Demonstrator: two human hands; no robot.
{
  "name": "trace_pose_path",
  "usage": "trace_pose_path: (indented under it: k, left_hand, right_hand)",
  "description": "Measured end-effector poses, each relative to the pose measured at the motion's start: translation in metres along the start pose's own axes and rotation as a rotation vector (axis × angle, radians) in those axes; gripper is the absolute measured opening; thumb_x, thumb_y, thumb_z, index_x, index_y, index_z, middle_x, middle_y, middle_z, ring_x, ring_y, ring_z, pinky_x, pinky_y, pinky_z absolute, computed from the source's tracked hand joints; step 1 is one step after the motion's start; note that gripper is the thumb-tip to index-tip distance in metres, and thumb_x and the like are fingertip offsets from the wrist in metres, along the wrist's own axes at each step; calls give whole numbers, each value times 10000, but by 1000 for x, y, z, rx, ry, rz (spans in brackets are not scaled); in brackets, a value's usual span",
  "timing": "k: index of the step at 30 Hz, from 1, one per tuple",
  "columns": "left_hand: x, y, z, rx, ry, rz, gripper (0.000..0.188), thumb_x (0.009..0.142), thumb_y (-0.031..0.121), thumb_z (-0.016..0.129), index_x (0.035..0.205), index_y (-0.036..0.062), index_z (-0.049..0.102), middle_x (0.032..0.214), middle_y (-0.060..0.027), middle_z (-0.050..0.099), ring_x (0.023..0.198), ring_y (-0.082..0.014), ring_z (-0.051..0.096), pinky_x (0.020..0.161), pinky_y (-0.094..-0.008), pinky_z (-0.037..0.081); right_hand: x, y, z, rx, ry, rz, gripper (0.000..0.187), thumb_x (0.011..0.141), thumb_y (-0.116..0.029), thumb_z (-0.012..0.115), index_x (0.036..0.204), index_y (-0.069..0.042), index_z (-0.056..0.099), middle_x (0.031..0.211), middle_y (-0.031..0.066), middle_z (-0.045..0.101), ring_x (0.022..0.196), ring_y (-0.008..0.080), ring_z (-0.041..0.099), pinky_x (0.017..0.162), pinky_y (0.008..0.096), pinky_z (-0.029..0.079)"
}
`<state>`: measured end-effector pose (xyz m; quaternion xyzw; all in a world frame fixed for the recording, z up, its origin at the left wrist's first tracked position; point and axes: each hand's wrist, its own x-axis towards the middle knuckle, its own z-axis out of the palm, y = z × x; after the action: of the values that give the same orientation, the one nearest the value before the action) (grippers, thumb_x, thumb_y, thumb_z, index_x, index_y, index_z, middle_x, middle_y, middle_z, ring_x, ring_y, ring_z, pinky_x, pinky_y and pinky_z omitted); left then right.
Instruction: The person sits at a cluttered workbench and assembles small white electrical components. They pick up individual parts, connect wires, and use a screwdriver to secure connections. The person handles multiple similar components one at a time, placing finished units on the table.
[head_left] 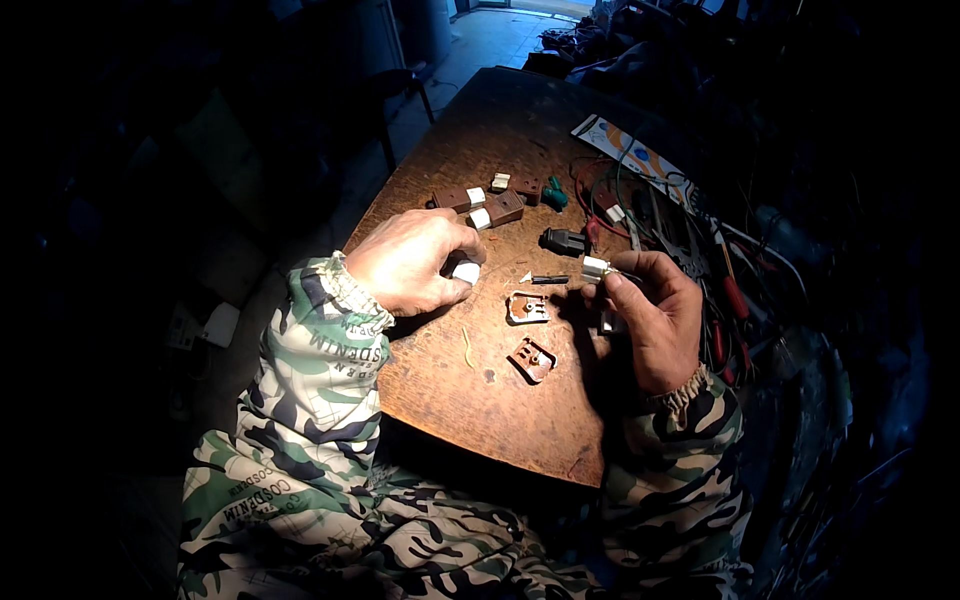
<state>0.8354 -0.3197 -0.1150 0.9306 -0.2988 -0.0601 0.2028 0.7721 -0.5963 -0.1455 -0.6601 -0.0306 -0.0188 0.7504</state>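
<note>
My left hand (412, 262) rests low over the left part of the table, its fingers curled round a small white rounded piece (466, 272). Between thumb and fingers, my right hand (660, 315) pinches a small cream-white block (595, 269) above the tabletop. Between my hands lie two brown open plug halves (528, 308) (532, 361), with their inner sides showing. Just beyond them is a short black stick with a pale pointed tip (548, 280). A black plug (563, 241) sits farther off, near the right hand.
Brown plug bodies with white parts (503, 208) and a green piece (555, 193) lie toward the back of the worn wooden table (430, 385). A thin yellowish strip (467, 347) is nearer me. Wires, red-handled tools (735, 297) and a printed strip (635, 153) crowd the right side.
</note>
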Motion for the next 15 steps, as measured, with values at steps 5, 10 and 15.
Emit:
trace_pose_path:
  k: [5,10,15]
  left_hand:
    - [8,13,15,5,222,261,439,765,290,843,1069,15,686,1007,-142,631,982,-322,590,873,-422,485]
    - [8,34,37,42,110,296,424,811,276,807,1105,-2,684,947,-152,595,945,-328,550,825,-434,479]
    - [10,33,46,14,131,266,373,793,227,796,1044,-15,662,896,-153,604,910,-339,575,805,-435,495]
  right_hand:
    - [-1,-1,-1,-27,30,32,158,951,-38,629,1065,70,604,991,151,701,875,191,727,789,289,592]
    - [-1,0,-1,20,32,52,140,927,-8,637,1035,70,596,981,161,697,861,207,736,764,291,608]
    - [0,2,-4,12,9,87,139,934,10,621,1045,86,588,985,190,708,888,203,736,772,302,618]
